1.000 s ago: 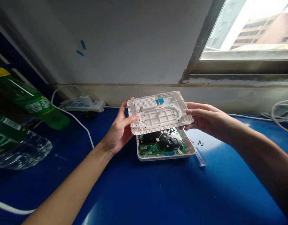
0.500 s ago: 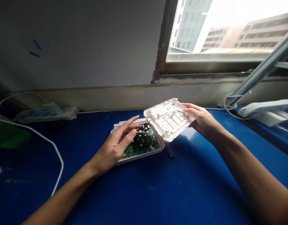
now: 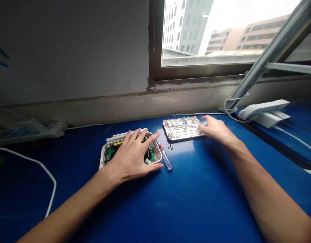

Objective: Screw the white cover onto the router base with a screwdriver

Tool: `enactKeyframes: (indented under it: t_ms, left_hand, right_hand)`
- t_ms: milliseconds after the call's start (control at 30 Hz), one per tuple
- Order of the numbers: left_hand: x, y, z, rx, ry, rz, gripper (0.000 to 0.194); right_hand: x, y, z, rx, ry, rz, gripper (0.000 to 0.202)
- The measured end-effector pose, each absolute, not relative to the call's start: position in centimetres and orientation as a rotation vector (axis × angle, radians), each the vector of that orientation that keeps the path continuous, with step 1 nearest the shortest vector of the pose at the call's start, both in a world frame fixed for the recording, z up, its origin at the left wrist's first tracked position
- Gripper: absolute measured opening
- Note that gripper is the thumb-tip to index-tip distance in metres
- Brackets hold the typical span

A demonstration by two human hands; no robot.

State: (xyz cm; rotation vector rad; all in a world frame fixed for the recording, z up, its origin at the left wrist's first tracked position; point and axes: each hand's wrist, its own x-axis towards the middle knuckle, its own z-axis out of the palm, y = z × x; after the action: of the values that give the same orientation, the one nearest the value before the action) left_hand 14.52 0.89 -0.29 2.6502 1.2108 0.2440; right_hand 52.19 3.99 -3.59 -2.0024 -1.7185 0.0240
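Observation:
My left hand (image 3: 134, 153) lies with its fingers spread over the white device housing (image 3: 103, 158), a router-like case with antenna-like bars along its far side. A green circuit board (image 3: 153, 153) shows inside it, partly hidden under the hand. To the right, the white plastic cover (image 3: 183, 132) rests inside-up on the blue table, showing its ribs and vent holes. My right hand (image 3: 215, 130) pinches the cover's right edge, its thumb over the rim. Between the two parts lie a screwdriver (image 3: 166, 159) with a clear bluish handle and several small dark screws (image 3: 170, 147).
A white power strip (image 3: 51, 130) sits at the left, with a white cable (image 3: 48, 172) curving toward the front. At the right, another white power strip (image 3: 263, 109) stands near a slanted metal post (image 3: 256, 74) wrapped with cable. The wall and window border the table's far side.
My right hand has lowered the cover onto the table, right of the housing. My left hand has spread and turned palm-down over the housing. The view has shifted right, and the screws now show.

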Motion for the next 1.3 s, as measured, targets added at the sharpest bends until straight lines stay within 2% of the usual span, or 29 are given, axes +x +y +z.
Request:
enactKeyframes:
  t_ms: [167, 433, 867, 1033, 1133, 1300]
  left_hand:
    - [14.2, 1.3, -0.7, 2.668, 1.137, 0.25, 0.101]
    - [13.7, 1.5, -0.9, 2.707, 1.069, 0.268, 0.098]
    - [11.7, 1.0, 0.3, 2.628, 1.08, 0.258, 0.103]
    - [8.0, 0.5, 0.5, 2.625, 1.152, 0.242, 0.102]
    - [5.9, 0.3, 0.0, 2.644, 1.179, 0.243, 0.101]
    - [4.2, 0.3, -1.1, 2.637, 1.18, 0.284, 0.097]
  right_hand:
    - [49.0, 3.6, -3.3, -2.032, -1.708, -0.161, 0.056]
    - [44.5, 3.9, -5.2, -1.706, -2.158, -0.104, 0.044]
    - [46.0, 3.5, -3.8, -1.706, -2.2, -0.049, 0.047]
    - [44.3, 2.7, -1.7, -1.43, -2.15, -0.14, 0.031]
    - [41.7, 1.7, -0.6, -1.294, -2.223, -0.052, 0.021]
    - [38.1, 0.3, -0.3, -1.336, -2.424, 0.12, 0.015]
